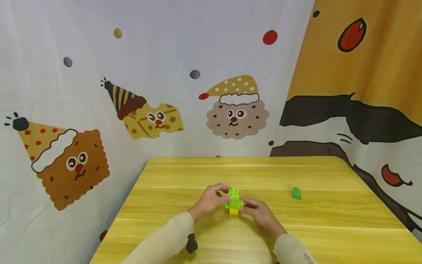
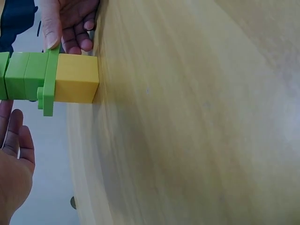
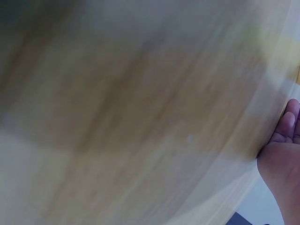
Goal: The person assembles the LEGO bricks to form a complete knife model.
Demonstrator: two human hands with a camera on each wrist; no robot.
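A small tower of toy building bricks stands upright on the table in front of me. Its base is a yellow brick [image 1: 233, 211], with a thin lime-green plate [image 2: 50, 84] across it and lime-green bricks [image 1: 233, 193] stacked above. My left hand [image 1: 214, 198] holds the upper green bricks from the left, thumb in front and fingers behind. From the right, my right hand [image 1: 260, 213] pinches the plate's jutting end; its thumb presses the plate edge in the left wrist view. The right wrist view catches only part of the right hand [image 3: 283, 140] low over the wood.
A darker green brick [image 1: 296, 193] with a sloped side lies apart on the right of the wooden table [image 1: 171, 176]. A patterned cloth [image 1: 184, 47] hangs behind the far edge. A black device [image 1: 191, 243] is by my left sleeve.
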